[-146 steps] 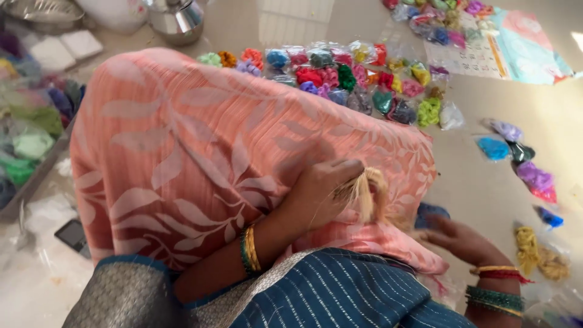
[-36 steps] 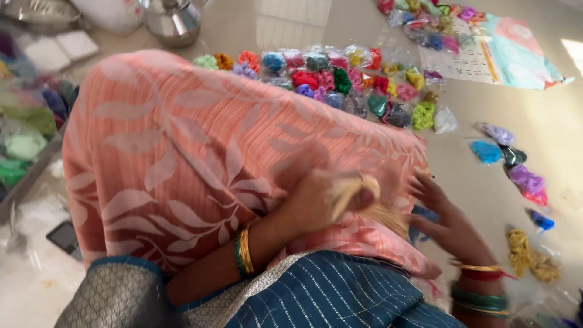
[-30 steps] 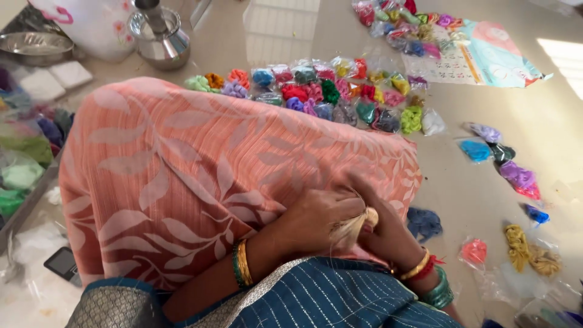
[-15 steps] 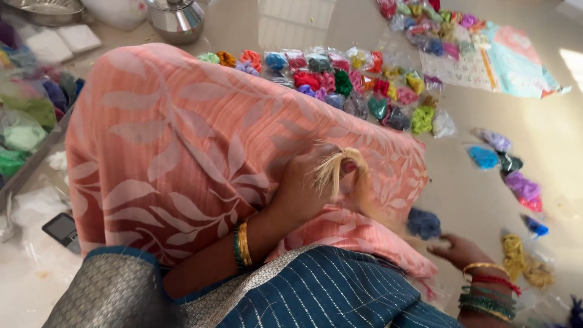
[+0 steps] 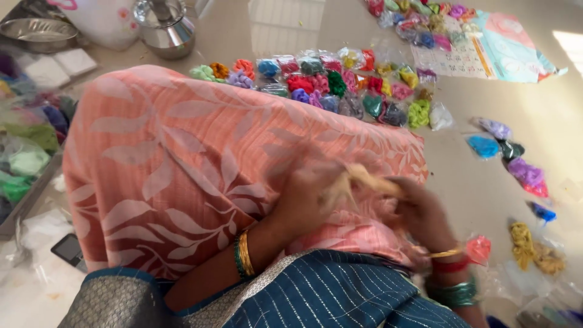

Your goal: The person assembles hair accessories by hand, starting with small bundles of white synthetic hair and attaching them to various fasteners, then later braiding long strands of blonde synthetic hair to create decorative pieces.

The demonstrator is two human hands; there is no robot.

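Observation:
My left hand (image 5: 306,197) rests on the salmon-pink leaf-patterned cloth (image 5: 182,164) draped over my knee and pinches a small bundle of pale yellow thread (image 5: 358,179). My right hand (image 5: 422,212), blurred by motion, meets the other end of that bundle, fingers closed around it. Both wrists wear bangles. A blue striped garment (image 5: 316,297) covers my lap below the hands.
Several small bags of coloured thread (image 5: 328,85) lie in rows on the floor beyond the cloth, more at the right (image 5: 504,146) and on a printed sheet (image 5: 480,48). A steel pot (image 5: 164,27) and bowl (image 5: 39,33) stand at top left; a tray of bags (image 5: 24,158) is at left.
My right hand has come up from the floor at the right and joined my left hand at the thread bundle. The camera view shifted slightly.

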